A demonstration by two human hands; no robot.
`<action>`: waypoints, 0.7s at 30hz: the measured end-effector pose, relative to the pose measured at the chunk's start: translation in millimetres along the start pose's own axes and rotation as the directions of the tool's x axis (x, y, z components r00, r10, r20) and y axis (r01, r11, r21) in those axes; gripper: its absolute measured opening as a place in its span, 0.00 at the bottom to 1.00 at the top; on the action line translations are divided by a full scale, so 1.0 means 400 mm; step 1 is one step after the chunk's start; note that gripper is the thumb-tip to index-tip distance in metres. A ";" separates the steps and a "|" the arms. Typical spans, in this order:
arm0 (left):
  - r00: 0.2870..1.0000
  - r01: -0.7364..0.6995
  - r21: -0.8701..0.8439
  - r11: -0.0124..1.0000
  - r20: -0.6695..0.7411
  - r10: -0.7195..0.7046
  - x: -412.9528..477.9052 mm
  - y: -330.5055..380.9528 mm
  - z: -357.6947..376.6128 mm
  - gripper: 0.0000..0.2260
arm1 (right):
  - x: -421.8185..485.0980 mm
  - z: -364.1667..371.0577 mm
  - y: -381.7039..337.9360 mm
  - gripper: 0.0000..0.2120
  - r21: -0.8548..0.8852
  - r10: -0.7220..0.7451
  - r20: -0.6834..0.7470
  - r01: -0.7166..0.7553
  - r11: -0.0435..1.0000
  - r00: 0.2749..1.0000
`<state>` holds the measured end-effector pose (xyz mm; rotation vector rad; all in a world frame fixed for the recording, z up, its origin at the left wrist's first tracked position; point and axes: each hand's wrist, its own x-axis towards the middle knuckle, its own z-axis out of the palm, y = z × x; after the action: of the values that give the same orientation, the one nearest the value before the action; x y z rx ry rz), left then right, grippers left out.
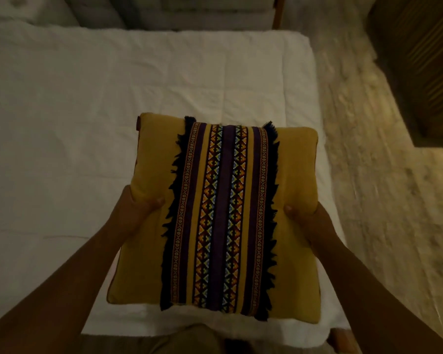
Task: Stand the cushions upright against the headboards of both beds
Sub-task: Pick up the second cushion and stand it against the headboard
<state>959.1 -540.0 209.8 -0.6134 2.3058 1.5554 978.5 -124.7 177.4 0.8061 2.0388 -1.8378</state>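
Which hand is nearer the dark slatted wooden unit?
Right. The right hand grips the mustard embroidered cushion on the side toward the slatted unit; the left hand grips the opposite side.

Under the cushion (223, 215) your fingers are hidden; only the thumbs of your left hand (138, 209) and right hand (306, 218) show. Beyond the cushion, a grey padded shape (189, 11) is blurred and cut off.

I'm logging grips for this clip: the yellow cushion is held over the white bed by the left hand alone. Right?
Not quite. The head view shows both hands holding the yellow cushion over the white bed: left hand on its left edge, right hand on its right edge.
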 end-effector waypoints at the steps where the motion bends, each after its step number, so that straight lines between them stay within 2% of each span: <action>1: 0.999 -0.032 -0.011 0.999 -0.020 0.032 -0.031 0.021 -0.017 0.41 | -0.010 -0.002 -0.038 0.36 -0.004 -0.032 0.021 0.032 0.999 0.999; 5: 0.987 -0.099 -0.075 0.992 -0.137 0.088 -0.138 0.076 -0.086 0.34 | -0.057 0.005 -0.187 0.33 -0.024 -0.131 0.109 0.134 0.991 0.985; 9: 0.956 -0.124 -0.137 0.983 -0.282 0.082 -0.251 0.090 -0.158 0.39 | -0.098 0.053 -0.309 0.38 -0.059 -0.229 0.228 0.248 0.967 0.946; 11: 0.933 -0.169 -0.158 0.973 -0.343 0.107 -0.317 0.082 -0.193 0.36 | -0.114 0.095 -0.351 0.39 -0.063 -0.257 0.295 0.287 0.956 0.920; 16: 0.857 -0.246 -0.219 0.944 -0.504 0.106 -0.497 -0.021 -0.309 0.30 | -0.169 0.281 -0.408 0.39 -0.086 -0.294 0.477 0.376 0.923 0.829; 19: 0.792 -0.253 -0.305 0.918 -0.611 0.015 -0.614 -0.109 -0.381 0.19 | -0.228 0.427 -0.414 0.38 -0.087 -0.272 0.590 0.395 0.915 0.760; 21: 0.742 -0.252 -0.330 0.909 -0.669 -0.037 -0.692 -0.161 -0.431 0.16 | -0.283 0.529 -0.411 0.33 -0.081 -0.266 0.660 0.418 0.905 0.703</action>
<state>1230.3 -670.3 351.0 -1.3589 2.5231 2.1746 942.3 -361.5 342.5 -0.2863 1.9395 -1.6712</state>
